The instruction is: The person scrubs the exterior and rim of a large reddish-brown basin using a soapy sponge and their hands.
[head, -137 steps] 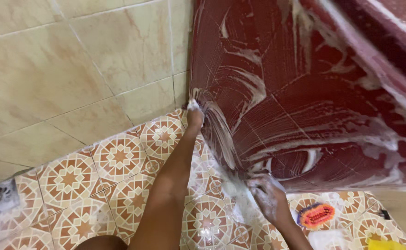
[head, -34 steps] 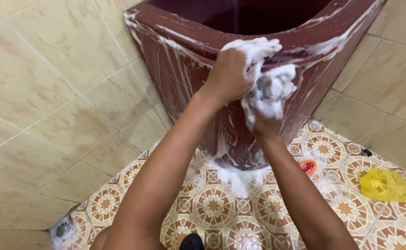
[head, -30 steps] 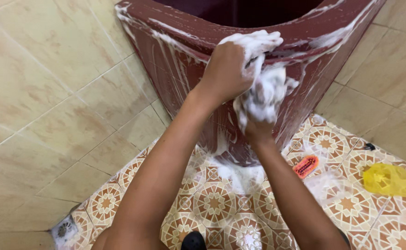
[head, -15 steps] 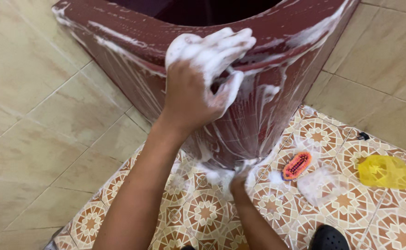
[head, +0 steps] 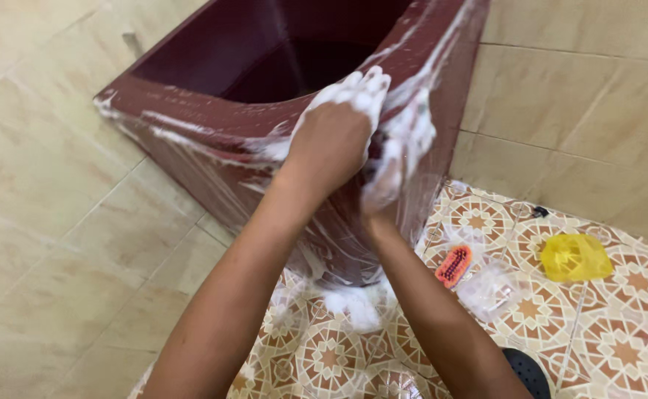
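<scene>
The left hand (head: 336, 140) lies over the rounded corner of a dark red water tub (head: 213, 111), fingers bent down over the rim and caked in white suds; whether they close on a cloth or sponge under the foam I cannot tell. The right hand (head: 398, 159) presses against the tub's outer wall just beside and below the left, also smothered in lather, so its grip cannot be made out either. Both forearms rise from the bottom edge of the view and meet at that corner.

The tub stands in the corner of a tiled room, its rim and outer face streaked with soapy foam, its inside dark. A clump of suds (head: 353, 303) sits on the floor at its foot. The patterned floor tiles (head: 619, 347) carry orange and cream star motifs and look wet. On them, to the right of the tub, lie an orange scrub brush (head: 453, 264), a clear plastic bag (head: 490, 284) just beside it, and a yellow plastic bag (head: 575, 256) further right. Glossy beige wall tiles (head: 50, 170) cover both walls.
</scene>
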